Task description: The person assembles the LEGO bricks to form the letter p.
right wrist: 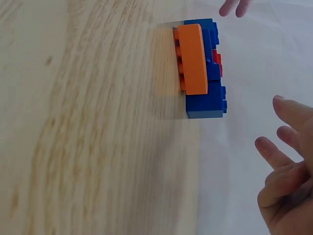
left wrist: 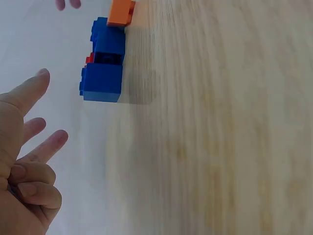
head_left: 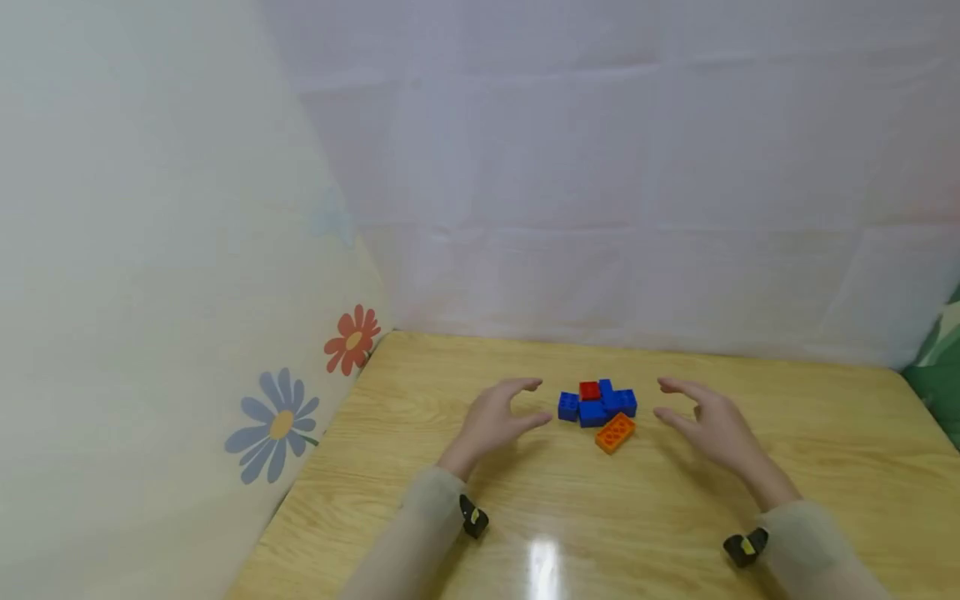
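Observation:
Several blue toy building bricks (head_left: 592, 414) lie bunched on the wooden table, with a red brick (head_left: 589, 390) behind them. Just in front, an orange brick (head_left: 615, 433) rests at a slant, hollow underside up; the right wrist view shows its studs (right wrist: 179, 67) facing the tabletop. To the left of the bunch hovers my left hand (head_left: 495, 421), thumb and forefinger spread apart, nearest the leftmost blue brick (left wrist: 102, 82) and touching nothing. My right hand (head_left: 716, 427) mirrors it on the right, also apart from the bricks and holding nothing. In both wrist views some outer fingers are bent.
A pale wooden table (head_left: 420, 375) carries the bricks. Behind it hangs a white cloth (head_left: 525, 167), and a cloth with printed flowers (head_left: 281, 425) borders the left side. Green patterned fabric (head_left: 941, 375) shows at the right edge. Each wrist wears a dark strapped device (head_left: 474, 517).

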`<state>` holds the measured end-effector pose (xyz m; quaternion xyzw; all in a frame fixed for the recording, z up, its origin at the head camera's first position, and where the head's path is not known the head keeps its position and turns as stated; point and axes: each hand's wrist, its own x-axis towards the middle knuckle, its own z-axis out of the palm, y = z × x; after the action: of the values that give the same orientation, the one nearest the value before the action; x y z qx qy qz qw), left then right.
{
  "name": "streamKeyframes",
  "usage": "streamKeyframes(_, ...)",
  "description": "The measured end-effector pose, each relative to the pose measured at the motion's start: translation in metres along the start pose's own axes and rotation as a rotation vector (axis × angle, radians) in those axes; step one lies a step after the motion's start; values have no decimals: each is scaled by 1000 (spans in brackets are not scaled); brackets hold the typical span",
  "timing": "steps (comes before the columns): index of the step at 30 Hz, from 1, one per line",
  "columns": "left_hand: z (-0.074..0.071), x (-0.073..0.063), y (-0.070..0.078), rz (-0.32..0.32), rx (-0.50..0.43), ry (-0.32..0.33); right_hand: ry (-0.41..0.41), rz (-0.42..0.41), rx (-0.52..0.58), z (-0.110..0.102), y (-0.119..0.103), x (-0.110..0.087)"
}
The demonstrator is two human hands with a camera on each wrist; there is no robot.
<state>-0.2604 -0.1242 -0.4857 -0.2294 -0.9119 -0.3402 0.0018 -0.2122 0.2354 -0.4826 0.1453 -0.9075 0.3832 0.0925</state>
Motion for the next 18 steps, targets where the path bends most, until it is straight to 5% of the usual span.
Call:
streamKeyframes(6,11,11,-4,-40,-82,-36,-66,42,33,14,6,12)
streamKeyframes(18,31,29,-9,-74,-95,-94,-161,73,60,27,12,28)
